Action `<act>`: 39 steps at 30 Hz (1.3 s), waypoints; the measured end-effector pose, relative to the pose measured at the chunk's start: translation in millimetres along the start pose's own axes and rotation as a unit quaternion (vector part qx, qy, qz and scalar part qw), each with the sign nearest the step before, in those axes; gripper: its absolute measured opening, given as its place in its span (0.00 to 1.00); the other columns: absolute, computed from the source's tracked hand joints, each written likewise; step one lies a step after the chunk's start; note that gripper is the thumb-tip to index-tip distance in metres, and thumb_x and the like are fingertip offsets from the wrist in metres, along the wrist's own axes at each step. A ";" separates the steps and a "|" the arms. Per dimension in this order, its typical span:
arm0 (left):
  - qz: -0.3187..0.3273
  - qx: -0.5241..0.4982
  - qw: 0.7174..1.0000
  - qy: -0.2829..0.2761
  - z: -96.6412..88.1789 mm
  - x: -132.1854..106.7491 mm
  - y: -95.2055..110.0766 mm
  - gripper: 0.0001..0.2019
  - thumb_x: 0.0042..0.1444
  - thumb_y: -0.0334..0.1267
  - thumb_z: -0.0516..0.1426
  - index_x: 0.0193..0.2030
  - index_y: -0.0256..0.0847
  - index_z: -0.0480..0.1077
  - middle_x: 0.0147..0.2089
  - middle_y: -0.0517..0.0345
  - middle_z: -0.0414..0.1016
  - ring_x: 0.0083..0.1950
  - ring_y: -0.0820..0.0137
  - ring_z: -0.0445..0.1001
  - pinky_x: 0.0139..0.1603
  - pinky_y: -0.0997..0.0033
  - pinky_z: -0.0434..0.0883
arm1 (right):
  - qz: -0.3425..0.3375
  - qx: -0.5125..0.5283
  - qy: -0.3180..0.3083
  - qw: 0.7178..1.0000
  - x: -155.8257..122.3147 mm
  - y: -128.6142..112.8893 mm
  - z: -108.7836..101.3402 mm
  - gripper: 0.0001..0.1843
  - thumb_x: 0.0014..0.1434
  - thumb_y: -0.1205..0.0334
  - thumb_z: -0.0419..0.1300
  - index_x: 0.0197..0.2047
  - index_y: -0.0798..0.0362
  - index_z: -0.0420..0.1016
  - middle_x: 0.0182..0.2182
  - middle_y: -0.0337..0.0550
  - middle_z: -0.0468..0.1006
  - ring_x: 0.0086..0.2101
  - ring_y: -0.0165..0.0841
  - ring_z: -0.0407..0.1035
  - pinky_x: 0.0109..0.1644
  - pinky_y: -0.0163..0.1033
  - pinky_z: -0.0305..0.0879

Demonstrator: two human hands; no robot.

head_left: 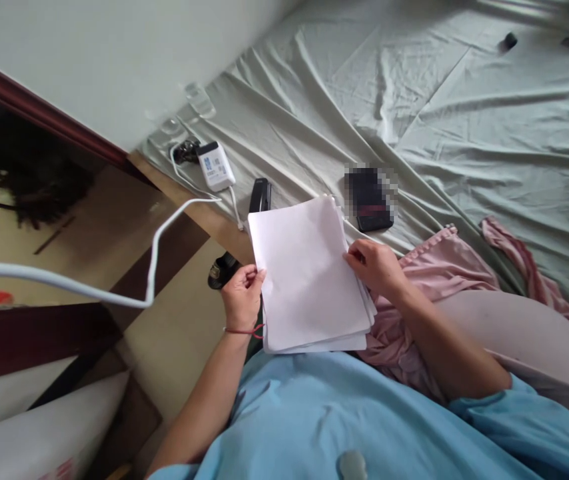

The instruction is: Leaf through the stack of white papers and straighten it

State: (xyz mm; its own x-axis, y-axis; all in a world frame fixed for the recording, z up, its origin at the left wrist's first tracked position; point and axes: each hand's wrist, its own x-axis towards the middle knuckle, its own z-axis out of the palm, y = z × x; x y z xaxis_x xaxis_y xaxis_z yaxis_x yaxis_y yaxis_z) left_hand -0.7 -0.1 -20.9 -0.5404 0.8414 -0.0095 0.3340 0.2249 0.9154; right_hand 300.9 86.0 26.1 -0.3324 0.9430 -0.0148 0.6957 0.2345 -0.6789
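A stack of white paper sheets [312, 273] lies in front of my blue shirt, its lower sheets fanned out a little at the bottom and right edges. My left hand [242, 293] pinches the stack's left edge, thumb on top. At the right edge, my right hand [375, 265] is closed with its fingertips pressed on the paper. Just beyond the top left of the stack lies a black stapler [260, 195], partly covered by the paper. A dark phone-like object [372, 200], partly pixelated, rests on the sheet to the upper right.
A white charger box [215, 167] with a white cable [150, 267] sits near the bed's wooden edge [204, 220]. Clear containers [198, 100] stand by the wall. A pink cloth [454, 267] lies to the right. The pale green bedsheet [414, 120] is wrinkled.
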 end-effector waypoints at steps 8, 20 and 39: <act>-0.033 -0.041 0.998 -0.023 -14.2 0.0 2.7 0.16 0.49 0.47 0.68 0.38 0.36 0.80 0.25 0.61 0.73 0.20 0.78 0.61 0.21 0.77 0.60 | -0.003 0.049 0.000 0.999 -1.4 -2.7 -3.3 0.11 0.67 0.58 0.56 0.37 0.53 0.76 0.33 0.43 0.78 0.33 0.34 0.69 0.41 0.37 0.60; -0.064 -0.149 0.986 -0.031 -16.7 -0.3 -3.5 0.17 0.44 0.48 0.72 0.34 0.38 0.78 0.26 0.63 0.73 0.20 0.81 0.59 0.19 0.80 0.57 | 0.034 0.031 0.014 0.999 -3.3 -5.0 -0.2 0.16 0.67 0.59 0.56 0.52 0.55 0.79 0.44 0.48 0.78 0.30 0.31 0.67 0.41 0.38 0.63; -0.147 -0.228 0.963 -0.007 -7.6 3.2 0.1 0.23 0.41 0.49 0.72 0.38 0.39 0.71 0.35 0.61 0.76 0.33 0.76 0.73 0.39 0.77 0.72 | -0.005 0.099 0.043 0.994 -4.6 -9.1 -0.1 0.08 0.61 0.61 0.56 0.32 0.53 0.73 0.31 0.40 0.73 0.26 0.28 0.61 0.34 0.35 0.57</act>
State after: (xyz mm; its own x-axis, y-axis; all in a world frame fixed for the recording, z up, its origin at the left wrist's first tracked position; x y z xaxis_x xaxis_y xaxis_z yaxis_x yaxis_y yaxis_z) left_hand -8.2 -1.1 -17.8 -0.5481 0.7820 -0.2968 -0.2067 0.2172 0.9540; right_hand 296.1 79.5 32.4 -0.2771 0.9596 0.0491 0.5511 0.2006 -0.8100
